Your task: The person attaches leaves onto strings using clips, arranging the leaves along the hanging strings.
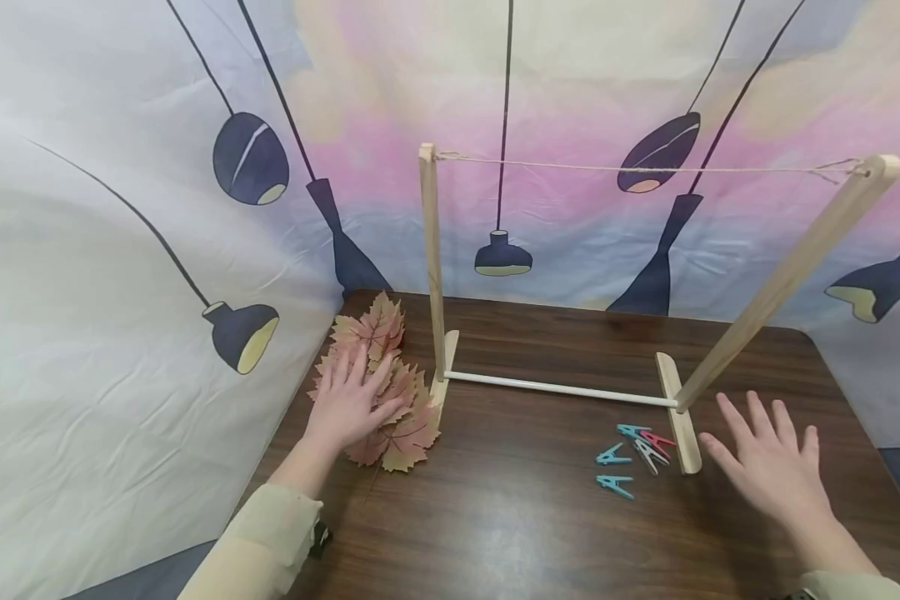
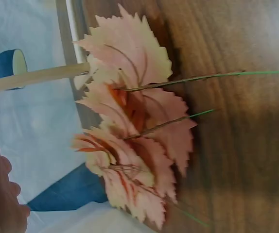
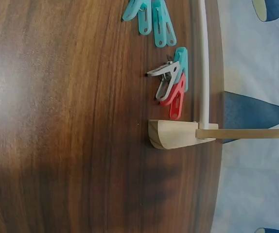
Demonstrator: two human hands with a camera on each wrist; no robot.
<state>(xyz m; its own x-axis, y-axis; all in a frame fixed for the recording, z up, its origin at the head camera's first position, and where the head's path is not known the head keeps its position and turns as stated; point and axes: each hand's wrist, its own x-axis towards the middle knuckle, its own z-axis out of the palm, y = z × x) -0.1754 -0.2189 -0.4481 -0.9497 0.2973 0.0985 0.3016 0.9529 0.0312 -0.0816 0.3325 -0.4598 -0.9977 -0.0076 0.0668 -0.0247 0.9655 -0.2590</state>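
Pinkish-tan artificial maple-like leaves (image 1: 408, 435) lie on the wood-grain table (image 1: 510, 517) at the left end of a wooden rack (image 1: 790, 283) strung with twine (image 1: 570, 166). The left hand (image 1: 351, 402) is over them, fingers spread, gripping nothing; the right hand (image 1: 776, 467), also spread and empty, is near the five clothespins (image 1: 615, 482). The step in hand seems preparatory, with nothing hung or clipped yet. The next move probably calls for thumb and finger to pinch one leaf's stem (image 2: 202, 76).
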